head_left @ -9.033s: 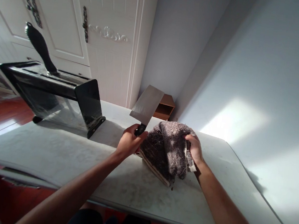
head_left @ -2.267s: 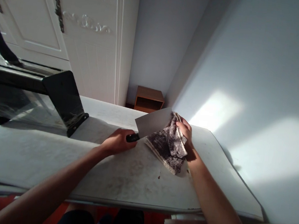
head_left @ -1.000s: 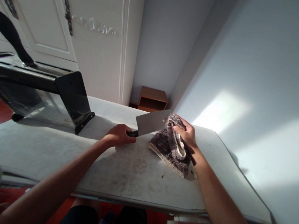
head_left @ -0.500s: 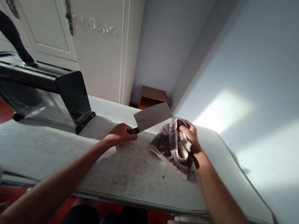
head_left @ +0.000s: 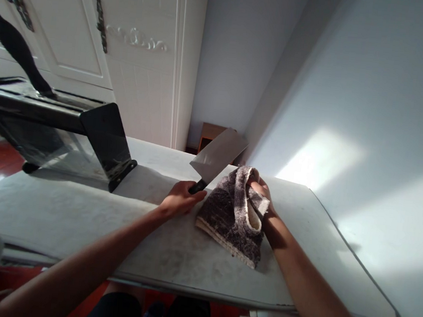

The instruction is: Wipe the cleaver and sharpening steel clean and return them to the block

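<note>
In the head view, the left hand (head_left: 182,200) is closed around the black handle of a cleaver (head_left: 219,155), thumb laid along it near the blade. The blade is broad, flat and roughly rectangular, a dull grey metal, and slants up and away from the grip, its far end raised above the table.

The right hand (head_left: 262,188) is clamped on the upper edge of a cloth (head_left: 223,207), fingers tucked into its folds and partly hidden there. The cloth lies between the two hands, just beside the left fingers and reaching down toward the wearer. It is thick and fuzzy, mottled purple-brown, with a pale edge band along its lower side and a looped fold that opens on a cream inside. A small grey-white flap sticks out beside the right grip.

Under both grips spreads a whitish table (head_left: 140,259), its smooth surface smudged with brown stains. Well to the left of the left grip stands a black rack (head_left: 106,135) with clear side panels, a slotted top and a ridged black handle (head_left: 20,55) rising from it at a tilt. Beyond the cleaver are a brown wooden box (head_left: 212,130) and a white cabinet (head_left: 148,78) with grooved panels, dark ornate pulls and raised scrollwork.
</note>
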Motion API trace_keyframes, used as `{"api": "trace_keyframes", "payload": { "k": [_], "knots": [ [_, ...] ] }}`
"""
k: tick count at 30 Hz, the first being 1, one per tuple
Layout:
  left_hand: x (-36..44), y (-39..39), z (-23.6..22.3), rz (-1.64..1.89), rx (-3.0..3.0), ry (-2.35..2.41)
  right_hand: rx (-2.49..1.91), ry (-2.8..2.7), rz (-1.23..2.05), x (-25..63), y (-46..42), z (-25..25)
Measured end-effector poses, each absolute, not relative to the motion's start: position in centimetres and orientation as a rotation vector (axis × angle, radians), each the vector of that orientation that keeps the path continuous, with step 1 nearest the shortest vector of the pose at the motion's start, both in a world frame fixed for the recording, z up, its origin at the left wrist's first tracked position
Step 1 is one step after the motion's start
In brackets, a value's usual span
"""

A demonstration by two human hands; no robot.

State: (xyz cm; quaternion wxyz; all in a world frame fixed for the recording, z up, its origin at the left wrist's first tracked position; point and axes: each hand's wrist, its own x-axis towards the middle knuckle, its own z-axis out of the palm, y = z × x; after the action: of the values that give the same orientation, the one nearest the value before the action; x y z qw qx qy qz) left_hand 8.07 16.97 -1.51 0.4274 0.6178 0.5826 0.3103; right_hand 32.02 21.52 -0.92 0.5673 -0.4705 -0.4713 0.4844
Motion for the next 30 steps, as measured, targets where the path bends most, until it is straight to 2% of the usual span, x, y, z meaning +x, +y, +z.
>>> {"api": "trace_keyframes", "payload": {
  "k": [9,15,22,26,30],
  "knots": [
    [9.5,15.9,-1.2,0.725,1.625,1.404,-0.961,-1.205,1.44,28.8,19.2,-0.9],
    [9.6,16.0,-1.8,0.744,1.719,1.403,-1.017,-1.47,1.424,27.8,18.4,-1.0],
    [9.2,16.2,-1.9,0.76,1.942,1.288,-0.955,-1.375,1.477,28.4,18.6,-1.8],
    [8.6,16.3,-1.7,0.682,1.885,1.151,-0.981,-1.332,1.409,28.9,18.9,-2.0],
    [7.9,16.3,-1.4,0.55,1.742,1.085,-1.069,-1.324,1.184,29.6,20.0,-2.6]
  ]
}}
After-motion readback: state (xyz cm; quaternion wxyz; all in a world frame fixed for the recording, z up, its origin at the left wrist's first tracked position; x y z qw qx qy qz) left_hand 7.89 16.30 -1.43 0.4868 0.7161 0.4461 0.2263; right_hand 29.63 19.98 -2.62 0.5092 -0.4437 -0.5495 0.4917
